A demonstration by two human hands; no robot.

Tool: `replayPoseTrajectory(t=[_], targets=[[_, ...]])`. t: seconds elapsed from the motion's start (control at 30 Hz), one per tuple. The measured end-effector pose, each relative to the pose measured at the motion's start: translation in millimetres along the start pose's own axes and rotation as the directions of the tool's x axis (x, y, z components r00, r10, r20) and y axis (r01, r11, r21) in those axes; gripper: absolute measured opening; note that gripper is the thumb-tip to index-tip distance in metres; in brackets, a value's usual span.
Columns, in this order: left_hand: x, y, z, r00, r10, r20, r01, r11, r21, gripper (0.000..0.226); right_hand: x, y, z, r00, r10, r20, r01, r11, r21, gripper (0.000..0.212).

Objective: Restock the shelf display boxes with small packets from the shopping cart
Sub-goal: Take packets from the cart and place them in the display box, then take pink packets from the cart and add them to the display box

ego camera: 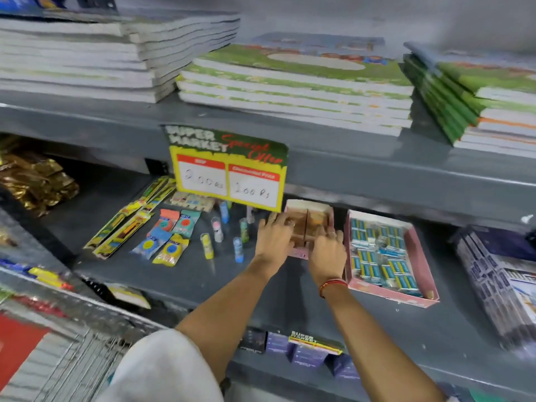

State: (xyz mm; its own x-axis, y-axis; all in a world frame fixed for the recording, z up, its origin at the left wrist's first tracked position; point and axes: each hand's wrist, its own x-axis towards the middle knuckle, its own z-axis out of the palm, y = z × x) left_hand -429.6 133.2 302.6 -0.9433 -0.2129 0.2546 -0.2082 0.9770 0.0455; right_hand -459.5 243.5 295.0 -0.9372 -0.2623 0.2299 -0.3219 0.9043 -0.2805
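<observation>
Both forearms are bare. A red thread bracelet (332, 285) circles the right wrist, and rings (blurred) show on fingers. A white sleeve (162, 369) covers the left upper arm.

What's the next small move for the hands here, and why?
Probably press the brown packets flat into the small pink display box. The left hand and right hand both rest on its contents, while the neighbouring display box looks already full.

Bare shelf (179, 282) strip lower centre: open approach. Price sign (229, 169) hangs low over the pink box (327, 213), cuts top clearance. Glue sticks (216, 233) crowd just left of box, full tray (406, 297) just right. Cart (72, 343) blocks lower left.
</observation>
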Motion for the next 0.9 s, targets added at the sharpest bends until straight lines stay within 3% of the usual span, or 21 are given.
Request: replayPoseTrajectory(t=[0.07,0.17,0.23,0.37,0.5,0.63,0.77,0.9], targets=[[-19.1,-12.6,-7.1,0.985,-0.047,-0.165,0.030,0.994,-0.104,0.034,-13.8,-15.7,0.5,0.992,-0.047,-0.118,0.061,0.991,0.122,0.044],[-55.8,-44.9,-16.2,0.920,-0.131,-0.369,0.021,0.958,-0.287,0.030,-40.4,-56.9,0.2,0.960,-0.124,-0.250,0.192,0.944,0.270,0.037],[-88.0,-77.3,-25.0,0.861,-0.265,-0.435,0.105,0.928,-0.356,0.030,-61.8,-94.8,5.3,0.940,-0.218,-0.263,0.298,0.900,0.317,0.042],[-157.3,-138.2,-28.9,0.736,-0.508,-0.447,0.321,0.844,-0.430,0.031,-108.8,-166.4,28.6,0.904,-0.379,-0.196,0.426,0.778,0.462,0.022],[-228.8,-187.0,-5.5,0.583,-0.741,-0.334,0.541,0.660,-0.521,0.033,-156.6,-214.2,70.1,0.799,-0.599,-0.062,0.543,0.672,0.503,0.017],[-295.2,-220.6,37.6,0.372,-0.925,-0.072,0.771,0.351,-0.531,0.029,-198.2,-233.7,123.9,0.658,-0.684,0.315,0.502,0.710,0.494,0.016],[-344.4,-237.3,93.3,0.190,-0.949,0.253,0.895,0.061,-0.442,0.039,-225.9,-237.5,171.5,0.547,-0.521,0.656,0.341,0.854,0.393,0.020],[-372.6,-237.5,140.3,0.054,-0.887,0.459,0.946,-0.102,-0.309,0.047,-243.7,-227.2,225.7,0.514,-0.266,0.816,0.092,0.962,0.256,0.015]])
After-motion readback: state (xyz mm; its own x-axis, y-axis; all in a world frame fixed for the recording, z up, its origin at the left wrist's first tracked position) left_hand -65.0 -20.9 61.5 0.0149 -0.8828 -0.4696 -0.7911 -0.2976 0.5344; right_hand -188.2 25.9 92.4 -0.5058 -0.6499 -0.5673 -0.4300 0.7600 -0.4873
